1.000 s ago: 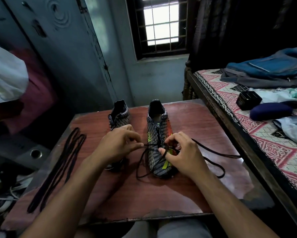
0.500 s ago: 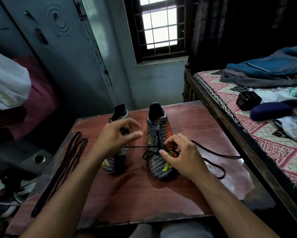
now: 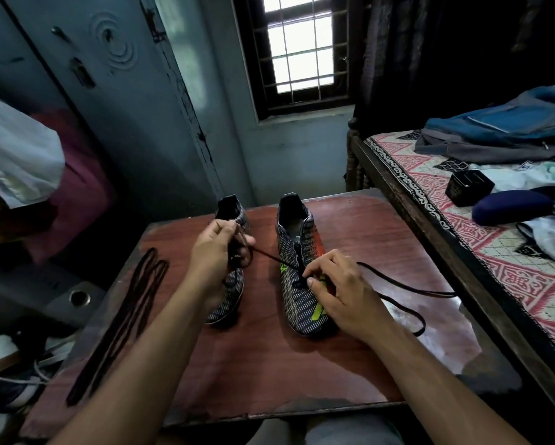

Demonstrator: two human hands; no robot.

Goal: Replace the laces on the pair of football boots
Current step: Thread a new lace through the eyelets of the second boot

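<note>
Two dark patterned football boots stand toes toward me on the reddish table (image 3: 269, 364). The right boot (image 3: 297, 303) has yellow marks, and a black lace (image 3: 398, 285) is threaded through its lower eyelets. My left hand (image 3: 216, 255) grips one end of that lace, drawn taut up and to the left above the left boot (image 3: 229, 297). My right hand (image 3: 340, 292) rests on the right boot and pinches the lace at the eyelets. The lace's other end trails in a loop to the right across the table.
A bundle of dark spare laces (image 3: 125, 319) lies along the table's left edge. A bed (image 3: 462, 220) with a patterned cover, a blue bag (image 3: 507, 130) and a black box (image 3: 470, 187) borders the right side. Shoes sit on the floor at the left.
My left hand has pulled the lace end up and to the left, away from the right boot, drawing the slack loop tight. My right hand stayed at the eyelets.
</note>
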